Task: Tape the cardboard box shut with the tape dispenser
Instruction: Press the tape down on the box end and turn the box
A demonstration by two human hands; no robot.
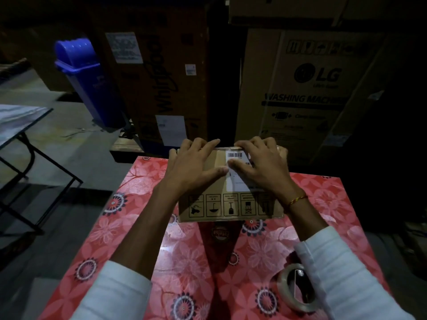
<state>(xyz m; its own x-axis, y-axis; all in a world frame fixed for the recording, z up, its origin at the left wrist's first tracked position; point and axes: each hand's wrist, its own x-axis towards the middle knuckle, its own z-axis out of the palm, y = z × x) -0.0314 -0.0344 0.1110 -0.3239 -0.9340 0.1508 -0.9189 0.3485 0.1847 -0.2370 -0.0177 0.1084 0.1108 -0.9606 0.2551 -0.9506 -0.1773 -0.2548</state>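
Observation:
A small brown cardboard box [228, 205] with a white barcode label and handling symbols sits at the far middle of a table covered in a red floral cloth [180, 262]. My left hand [194, 165] lies flat on the box's top left, fingers spread. My right hand [258, 165] presses flat on the top right, over the label. The two thumbs almost meet at the top's middle. A roll of clear tape [293, 289] stands on the cloth at the near right, beside my right sleeve, apart from both hands.
Large appliance cartons [307, 88] stand close behind the table. A blue plastic bin [83, 77] stands on the floor at the back left. A folding table with black metal legs [20, 144] is on the left.

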